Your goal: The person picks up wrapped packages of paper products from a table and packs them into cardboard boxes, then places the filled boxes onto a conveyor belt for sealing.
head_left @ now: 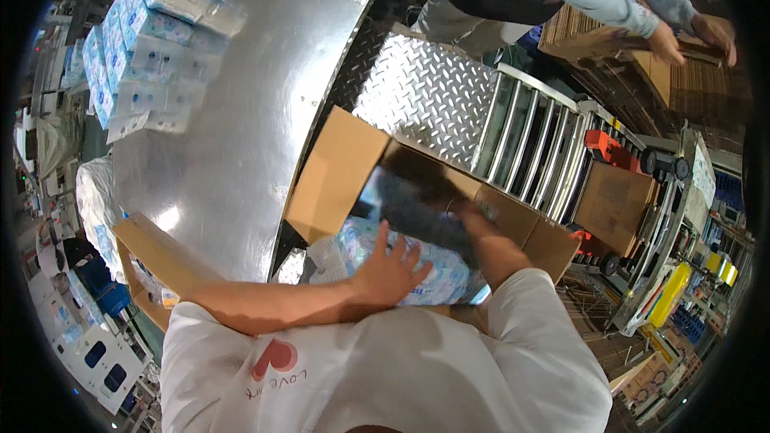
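An open cardboard box [331,172] stands in front of me with its flaps folded out. Blue-and-white plastic-wrapped packs [441,269] lie in it. My left hand [391,271] rests on the packs near the box's left side, fingers spread, holding nothing. Across the far part of the box lies a dark grey flat panel [417,207], slightly blurred. My right hand [479,228] reaches into the box and grips the panel at its right end; shadow partly hides those fingers.
A shiny metal table [265,56] on the left carries a stack of similar packs [148,28]. Beyond the box are a diamond-plate surface [425,92] and a roller conveyor [525,136] with a closed carton [611,202]. A co-worker's hands [690,42] touch flattened cardboard at the upper right.
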`<state>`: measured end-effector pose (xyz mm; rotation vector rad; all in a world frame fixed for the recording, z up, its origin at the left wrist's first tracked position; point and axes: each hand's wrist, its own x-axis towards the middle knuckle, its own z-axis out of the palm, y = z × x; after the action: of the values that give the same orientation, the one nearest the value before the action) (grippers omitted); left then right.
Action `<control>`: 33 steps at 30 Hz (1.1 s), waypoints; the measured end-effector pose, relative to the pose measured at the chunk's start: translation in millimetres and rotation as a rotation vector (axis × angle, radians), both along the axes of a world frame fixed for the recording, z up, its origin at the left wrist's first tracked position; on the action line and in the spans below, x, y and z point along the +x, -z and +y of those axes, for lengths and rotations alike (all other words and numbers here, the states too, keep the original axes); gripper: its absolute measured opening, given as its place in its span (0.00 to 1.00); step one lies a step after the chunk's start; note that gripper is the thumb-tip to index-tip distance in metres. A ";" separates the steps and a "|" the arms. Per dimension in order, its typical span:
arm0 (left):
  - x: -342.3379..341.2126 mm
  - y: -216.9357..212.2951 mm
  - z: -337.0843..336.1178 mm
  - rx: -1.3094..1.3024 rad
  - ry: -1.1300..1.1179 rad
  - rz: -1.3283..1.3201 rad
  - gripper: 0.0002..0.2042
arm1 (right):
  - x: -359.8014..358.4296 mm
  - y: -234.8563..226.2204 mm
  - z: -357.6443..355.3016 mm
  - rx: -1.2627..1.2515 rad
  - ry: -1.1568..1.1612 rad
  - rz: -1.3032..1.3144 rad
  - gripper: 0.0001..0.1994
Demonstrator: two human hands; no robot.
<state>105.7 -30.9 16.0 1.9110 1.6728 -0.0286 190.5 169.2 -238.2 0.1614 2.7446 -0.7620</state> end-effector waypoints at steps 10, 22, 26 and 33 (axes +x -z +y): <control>-29.1 -14.3 12.5 0.148 -0.037 0.034 0.20 | 3.6 -146.4 -9.0 -0.800 0.389 -0.384 0.29; -63.3 41.8 -10.9 0.075 -0.829 -0.609 0.26 | 36.0 -195.5 -78.5 -0.055 0.230 -0.017 0.41; -66.1 27.9 -4.0 0.140 -0.740 -0.719 0.25 | 48.3 -239.2 -65.3 -0.020 0.286 0.114 0.38; -46.1 72.2 -23.4 -0.373 -0.382 -0.543 0.23 | 23.7 -194.3 -63.5 0.239 0.443 -0.179 0.56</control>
<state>59.6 -54.3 -56.2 1.1689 1.4933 0.2840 214.2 105.8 -43.9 0.8652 2.6435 -0.4827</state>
